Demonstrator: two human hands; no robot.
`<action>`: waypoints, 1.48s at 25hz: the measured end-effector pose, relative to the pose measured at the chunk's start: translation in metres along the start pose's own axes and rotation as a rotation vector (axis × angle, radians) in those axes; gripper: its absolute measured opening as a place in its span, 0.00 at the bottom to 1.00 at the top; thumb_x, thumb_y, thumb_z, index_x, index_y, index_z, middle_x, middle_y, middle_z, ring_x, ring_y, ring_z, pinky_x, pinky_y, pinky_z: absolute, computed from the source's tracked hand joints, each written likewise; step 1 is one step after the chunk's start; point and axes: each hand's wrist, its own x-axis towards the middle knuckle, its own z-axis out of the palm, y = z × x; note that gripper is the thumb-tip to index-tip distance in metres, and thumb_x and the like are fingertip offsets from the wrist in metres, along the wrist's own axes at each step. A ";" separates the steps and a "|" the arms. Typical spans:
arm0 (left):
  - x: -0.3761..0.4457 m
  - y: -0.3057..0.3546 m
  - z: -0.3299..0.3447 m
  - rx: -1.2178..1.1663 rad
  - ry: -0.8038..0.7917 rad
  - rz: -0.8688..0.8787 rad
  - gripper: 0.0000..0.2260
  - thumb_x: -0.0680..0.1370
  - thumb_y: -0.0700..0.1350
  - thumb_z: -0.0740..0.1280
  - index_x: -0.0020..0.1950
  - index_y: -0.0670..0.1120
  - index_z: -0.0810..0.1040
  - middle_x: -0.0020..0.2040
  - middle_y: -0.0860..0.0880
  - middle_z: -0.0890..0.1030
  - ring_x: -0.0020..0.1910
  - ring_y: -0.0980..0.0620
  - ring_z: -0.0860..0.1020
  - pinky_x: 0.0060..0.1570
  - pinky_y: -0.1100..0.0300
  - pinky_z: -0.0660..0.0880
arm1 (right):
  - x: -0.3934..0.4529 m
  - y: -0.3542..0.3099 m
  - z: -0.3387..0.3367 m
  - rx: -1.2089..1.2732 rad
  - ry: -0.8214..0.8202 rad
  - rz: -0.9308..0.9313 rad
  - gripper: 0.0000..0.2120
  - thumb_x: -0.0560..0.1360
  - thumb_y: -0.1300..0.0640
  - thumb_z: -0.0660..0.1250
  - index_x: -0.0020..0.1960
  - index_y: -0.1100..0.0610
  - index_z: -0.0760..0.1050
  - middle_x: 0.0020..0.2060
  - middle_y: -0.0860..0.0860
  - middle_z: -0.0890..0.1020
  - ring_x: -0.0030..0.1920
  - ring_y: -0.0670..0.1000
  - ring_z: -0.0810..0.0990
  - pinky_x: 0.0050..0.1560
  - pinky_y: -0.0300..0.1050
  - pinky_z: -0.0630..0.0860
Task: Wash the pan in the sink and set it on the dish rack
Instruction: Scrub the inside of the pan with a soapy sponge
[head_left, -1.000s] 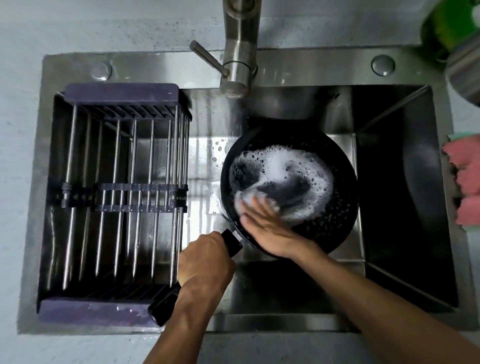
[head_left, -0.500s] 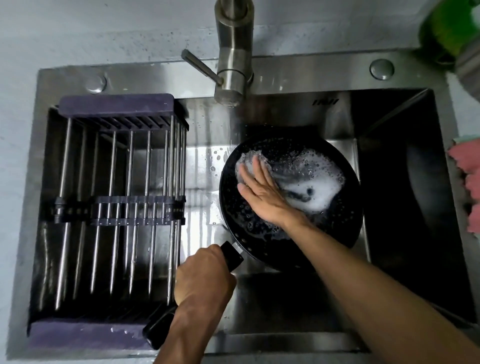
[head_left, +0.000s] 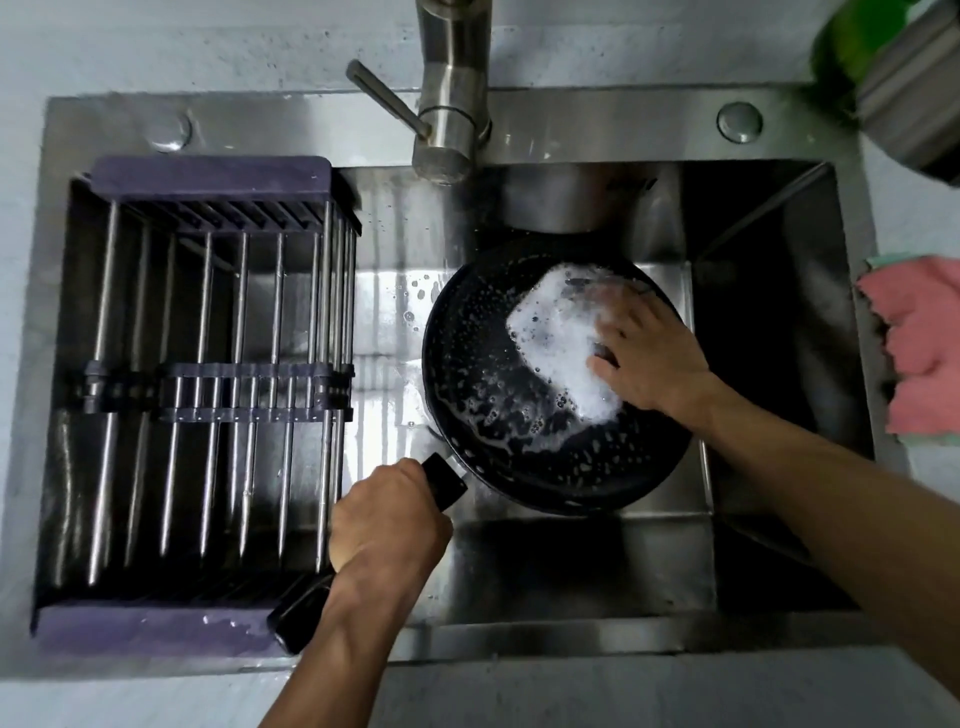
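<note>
A black frying pan (head_left: 493, 400) lies tilted in the steel sink (head_left: 597, 130), its inside speckled with suds. White foam (head_left: 556, 338) covers the pan's right part. My right hand (head_left: 649, 353) presses flat on the foam at the pan's right side, fingers spread; something dark shows under the thumb, too hidden to name. My left hand (head_left: 384, 519) grips the pan's black handle (head_left: 441, 480), whose end sticks out below my wrist. The purple-framed dish rack (head_left: 208, 179) with steel bars spans the sink's left half and holds nothing.
The faucet (head_left: 452, 104) stands at the back, its spout above the pan's far rim, with no water visible. A pink cloth (head_left: 919, 353) lies on the counter at the right. A green object (head_left: 857, 41) and a metal container (head_left: 914, 98) sit at the back right.
My right hand has swept across the pan from its near left side to the right side, dragging the foam with it. My left hand keeps its grip on the handle.
</note>
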 end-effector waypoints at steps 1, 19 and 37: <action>0.000 0.000 0.000 -0.010 -0.004 -0.015 0.14 0.73 0.45 0.66 0.58 0.47 0.75 0.53 0.47 0.80 0.51 0.46 0.80 0.41 0.58 0.69 | -0.026 0.000 0.004 -0.010 -0.065 0.023 0.33 0.83 0.37 0.44 0.81 0.55 0.54 0.81 0.57 0.41 0.81 0.58 0.38 0.77 0.54 0.35; -0.002 0.003 -0.006 -0.007 -0.030 -0.058 0.13 0.74 0.42 0.68 0.58 0.46 0.76 0.47 0.48 0.79 0.41 0.48 0.73 0.40 0.58 0.69 | -0.077 -0.085 0.011 0.751 -0.382 -0.336 0.26 0.84 0.39 0.45 0.81 0.45 0.54 0.79 0.37 0.43 0.79 0.42 0.40 0.75 0.39 0.35; -0.002 0.000 0.003 -0.010 0.014 0.020 0.12 0.74 0.45 0.65 0.57 0.48 0.74 0.50 0.50 0.79 0.48 0.48 0.80 0.40 0.59 0.68 | 0.031 -0.118 -0.001 0.461 0.085 -0.115 0.35 0.81 0.32 0.42 0.81 0.47 0.35 0.76 0.51 0.27 0.77 0.55 0.27 0.76 0.53 0.29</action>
